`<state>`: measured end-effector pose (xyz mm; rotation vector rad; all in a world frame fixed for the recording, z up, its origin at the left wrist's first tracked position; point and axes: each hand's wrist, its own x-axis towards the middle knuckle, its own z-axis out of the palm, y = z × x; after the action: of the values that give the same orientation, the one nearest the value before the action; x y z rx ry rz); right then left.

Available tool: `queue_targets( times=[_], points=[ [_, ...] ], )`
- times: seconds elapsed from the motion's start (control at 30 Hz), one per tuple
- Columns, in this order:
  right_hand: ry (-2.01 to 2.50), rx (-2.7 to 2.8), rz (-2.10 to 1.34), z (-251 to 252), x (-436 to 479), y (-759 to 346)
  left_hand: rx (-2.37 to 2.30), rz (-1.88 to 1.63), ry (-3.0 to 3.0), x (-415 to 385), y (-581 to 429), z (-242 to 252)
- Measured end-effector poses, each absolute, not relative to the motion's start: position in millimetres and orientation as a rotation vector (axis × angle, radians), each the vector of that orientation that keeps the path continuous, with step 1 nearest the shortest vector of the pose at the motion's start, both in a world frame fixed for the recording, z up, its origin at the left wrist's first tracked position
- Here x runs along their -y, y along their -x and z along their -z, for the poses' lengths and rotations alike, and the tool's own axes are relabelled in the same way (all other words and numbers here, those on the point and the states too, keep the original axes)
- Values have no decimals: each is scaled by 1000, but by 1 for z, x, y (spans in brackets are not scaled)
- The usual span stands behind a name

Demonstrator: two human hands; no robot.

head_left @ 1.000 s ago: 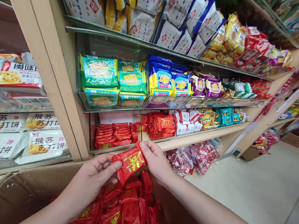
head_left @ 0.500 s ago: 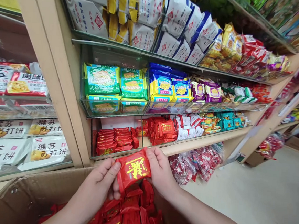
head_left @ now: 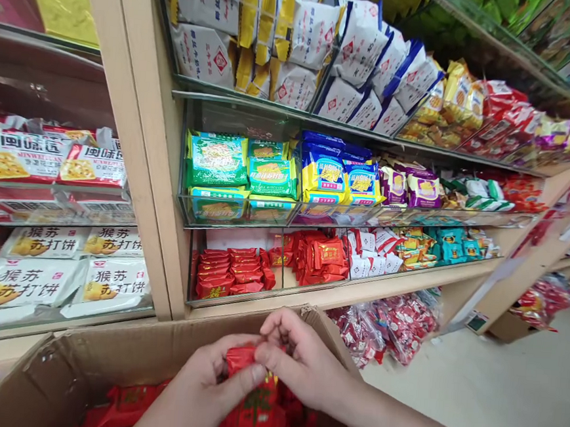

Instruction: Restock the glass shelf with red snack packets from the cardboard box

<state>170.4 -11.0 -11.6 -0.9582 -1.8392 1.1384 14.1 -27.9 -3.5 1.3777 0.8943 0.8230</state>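
Observation:
Above the open cardboard box (head_left: pixel 166 342), my left hand (head_left: pixel 212 382) is closed on a red snack packet (head_left: pixel 239 358) with gold print, its thumb laid across the front. My right hand (head_left: pixel 303 363) meets it from the other side, thumb and fingers pinched at the packet's upper right edge. Fingers cover much of the packet. Inside the box, right under both hands, lies a heap of like red packets (head_left: pixel 129 399). Just beyond the box, the lowest shelf bin holds stacked red packets (head_left: pixel 216 270) at its left end.
Glass-fronted shelves rise ahead, with green biscuit packs (head_left: pixel 217 162), blue-yellow packs (head_left: pixel 322 170) and white bags (head_left: pixel 309 34). A wooden upright (head_left: pixel 146 130) parts them from white packs (head_left: pixel 37 279) at left. Clear bags of red packets (head_left: pixel 389 324) lie on the floor (head_left: pixel 448 397) at right.
The red packet, earlier stretched flat between both hands with its print showing, is now lower and mostly covered by fingers. My hands have drawn together. The view has shifted, moving the shelves rightward.

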Motion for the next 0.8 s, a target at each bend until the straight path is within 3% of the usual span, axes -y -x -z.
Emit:
queue_targets(
  times=[0.17,0.47,0.6,0.8],
  points=[
    [798,1426,-1780,30,10,-166,-991,-1062,-814,28,-16,-1],
    [887,1296,-1600,18,5,-164,-1096,-1207,-762,18,-4,-6],
    [958,1592,-1349,3,-22,-167,-1168,-1220,-633,20,-6,-2],
    [1353,1822,-465,-10,-114,-128,-1244,-1071,-736,24,-11,12]
  ],
)
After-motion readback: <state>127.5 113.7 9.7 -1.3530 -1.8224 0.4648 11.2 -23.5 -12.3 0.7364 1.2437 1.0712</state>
